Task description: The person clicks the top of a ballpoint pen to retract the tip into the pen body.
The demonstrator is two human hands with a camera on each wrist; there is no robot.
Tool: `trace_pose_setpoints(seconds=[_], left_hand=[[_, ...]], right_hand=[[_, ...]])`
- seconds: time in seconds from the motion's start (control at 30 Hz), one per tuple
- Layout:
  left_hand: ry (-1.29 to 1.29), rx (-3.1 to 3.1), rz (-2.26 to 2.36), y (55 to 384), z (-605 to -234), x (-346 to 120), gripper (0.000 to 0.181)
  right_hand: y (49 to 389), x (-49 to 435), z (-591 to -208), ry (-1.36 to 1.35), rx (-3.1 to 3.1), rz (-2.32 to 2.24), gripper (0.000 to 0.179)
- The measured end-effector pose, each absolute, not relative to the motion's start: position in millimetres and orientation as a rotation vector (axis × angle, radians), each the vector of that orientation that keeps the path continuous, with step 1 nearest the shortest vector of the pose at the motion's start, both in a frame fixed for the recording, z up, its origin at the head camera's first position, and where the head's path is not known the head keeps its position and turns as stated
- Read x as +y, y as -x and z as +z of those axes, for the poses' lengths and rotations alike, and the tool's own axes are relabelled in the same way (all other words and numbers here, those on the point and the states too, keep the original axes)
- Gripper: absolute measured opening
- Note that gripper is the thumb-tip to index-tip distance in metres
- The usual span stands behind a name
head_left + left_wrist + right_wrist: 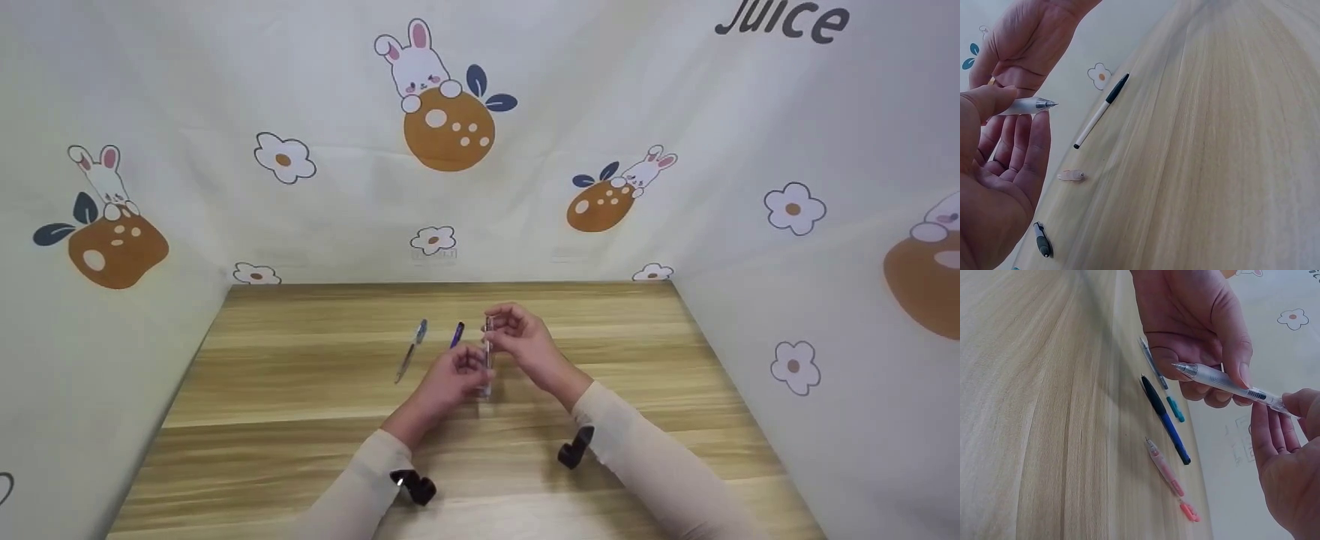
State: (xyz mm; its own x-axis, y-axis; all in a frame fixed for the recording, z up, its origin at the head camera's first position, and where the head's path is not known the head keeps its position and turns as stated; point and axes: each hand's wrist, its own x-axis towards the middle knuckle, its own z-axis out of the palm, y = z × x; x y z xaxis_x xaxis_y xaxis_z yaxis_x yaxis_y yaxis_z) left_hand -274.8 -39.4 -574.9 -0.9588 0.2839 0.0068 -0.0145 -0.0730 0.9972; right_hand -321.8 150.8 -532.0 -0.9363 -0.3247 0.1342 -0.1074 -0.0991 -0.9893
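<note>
One slim white-and-clear plastic pen [1213,378] is being held above the wood-grain counter [480,480]: the left hand [451,377] is pinching near its tip, the right hand [531,346] its rear end. Bare wood [285,367] is separating a clear-and-teal plastic pen [411,351] from the counter's left edge [166,427].

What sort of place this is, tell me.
Likely a makeshift tabletop recording booth: a wood-grain table walled on three sides by bunny-print sheeting, plus black wrist-worn gadgets.
</note>
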Motion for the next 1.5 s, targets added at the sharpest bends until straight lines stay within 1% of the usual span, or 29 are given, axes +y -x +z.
trace_pose_setpoints(seconds=[0.23,0.47,0.77,0.97,1.13,1.33,1.5], left_hand=[[-0.288,1.962,2.155,275,-576,-39,0.024],[-0.266,1.951,2.166,275,-575,-39,0.025],[-0.277,1.984,2.143,275,-572,-41,0.023],[-0.272,2.011,2.114,278,-571,-46,0.023],[-0.273,2.06,2.08,280,-572,-54,0.024],[-0.265,2.174,2.016,283,-571,-64,0.021],[-0.242,2.297,1.942,286,-571,-74,0.017]], right_hand=[[322,152,-532,0.489,1.996,-2.169,0.036],[322,152,-531,0.508,1.988,-2.185,0.032],[322,150,-534,0.49,1.978,-2.21,0.038],[323,146,-535,0.427,1.994,-2.215,0.041],[325,140,-537,0.382,1.987,-2.236,0.045],[328,128,-543,0.34,1.938,-2.286,0.041],[332,115,-551,0.303,1.974,-2.301,0.041]])
